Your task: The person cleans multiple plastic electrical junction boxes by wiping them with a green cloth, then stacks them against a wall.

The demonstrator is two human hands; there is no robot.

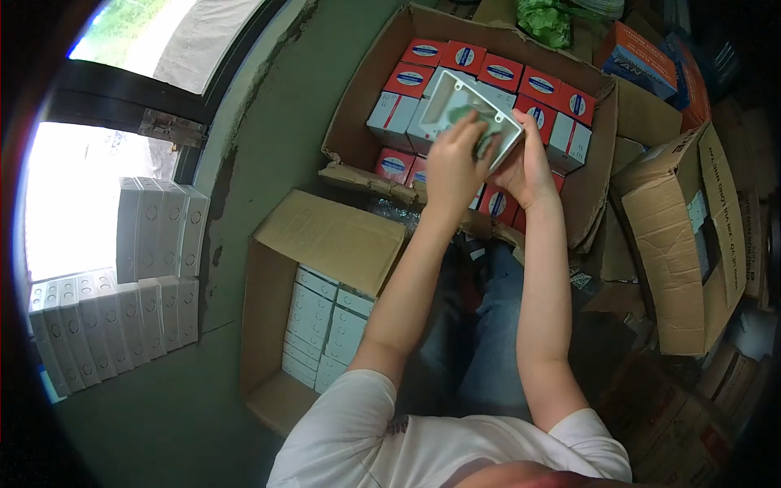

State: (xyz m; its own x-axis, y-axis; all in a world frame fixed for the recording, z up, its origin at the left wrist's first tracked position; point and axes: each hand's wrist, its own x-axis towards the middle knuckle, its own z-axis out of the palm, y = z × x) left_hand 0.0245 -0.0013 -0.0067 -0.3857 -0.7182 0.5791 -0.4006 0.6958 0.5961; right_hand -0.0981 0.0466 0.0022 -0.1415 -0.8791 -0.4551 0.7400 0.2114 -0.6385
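My right hand (525, 167) grips a white plastic electrical wall box (439, 106) by its right side, its open face tilted up towards me. Reaching into that box, my left hand (460, 154) has its fingers bunched on a soft-looking green piece (490, 140), perhaps a cloth, blurred by motion. Below both hands stands a large open carton (346, 114) holding several red-and-white small boxes (502, 71) with blue oval labels. The wall box is held above them and hides some from view.
A second open carton (268, 317) at lower left holds white wall boxes (309, 313). More white boxes (114, 321) are stacked by the window at left. On the right are a torn carton (663, 244), an orange-and-blue box (639, 61) and a green plastic bag (545, 20).
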